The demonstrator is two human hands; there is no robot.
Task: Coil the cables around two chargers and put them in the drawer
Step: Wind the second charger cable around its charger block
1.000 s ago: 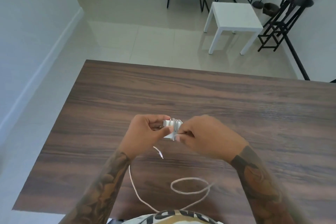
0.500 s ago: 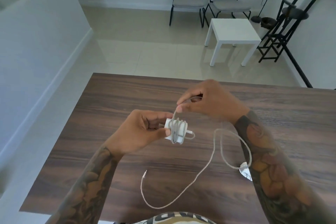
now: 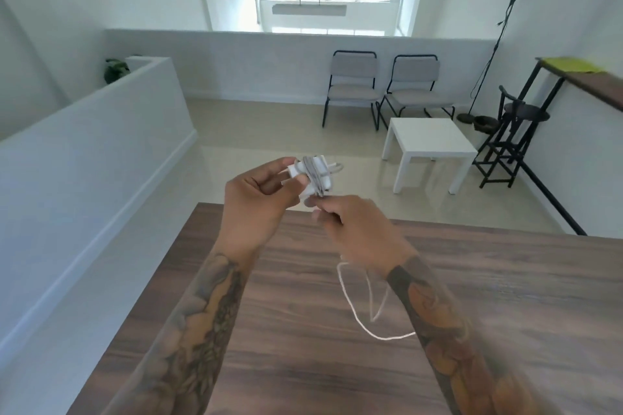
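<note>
My left hand [image 3: 259, 199] holds a white charger [image 3: 312, 177] up in the air past the far edge of the wooden table [image 3: 303, 364]. Several turns of white cable are wound around the charger. My right hand [image 3: 357, 229] pinches the cable just below the charger. The loose rest of the cable [image 3: 357, 313] hangs from that hand in a loop over the table. A second charger and a drawer are not in view.
A low white wall [image 3: 84, 152] runs along the left. Beyond the table stand a small white side table [image 3: 428, 141], two grey chairs [image 3: 354, 84] and a black stool rack [image 3: 509, 141] at the right.
The camera tilted up to the room. Both hands rose with the charger. My right hand came down from above the charger to just under it, and the hanging cable loop grew shorter.
</note>
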